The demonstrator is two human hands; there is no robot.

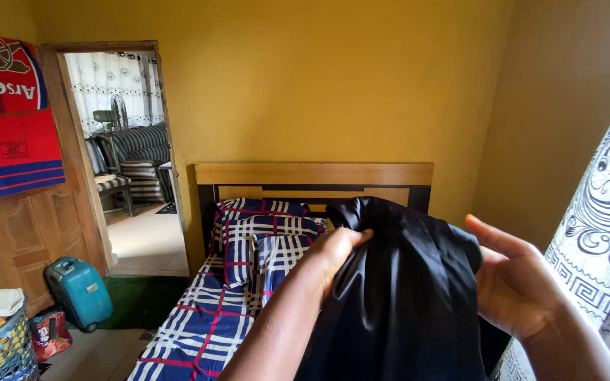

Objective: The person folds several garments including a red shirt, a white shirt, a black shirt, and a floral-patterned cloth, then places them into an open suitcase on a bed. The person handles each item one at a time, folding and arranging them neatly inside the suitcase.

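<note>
While my left hand pinches the black cloth, my right hand at three o'clock is open; I judge it must grip next.

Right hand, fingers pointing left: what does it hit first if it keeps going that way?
Likely the black cloth. The right hand is open beside it, fingers aimed at its upper fold; the left hand grips the far side. Depth is unclear, so the gap can't be judged.

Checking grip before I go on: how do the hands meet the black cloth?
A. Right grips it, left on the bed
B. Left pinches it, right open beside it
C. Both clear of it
B: the left hand pinches the black cloth; the right hand is open at its edge.
</note>
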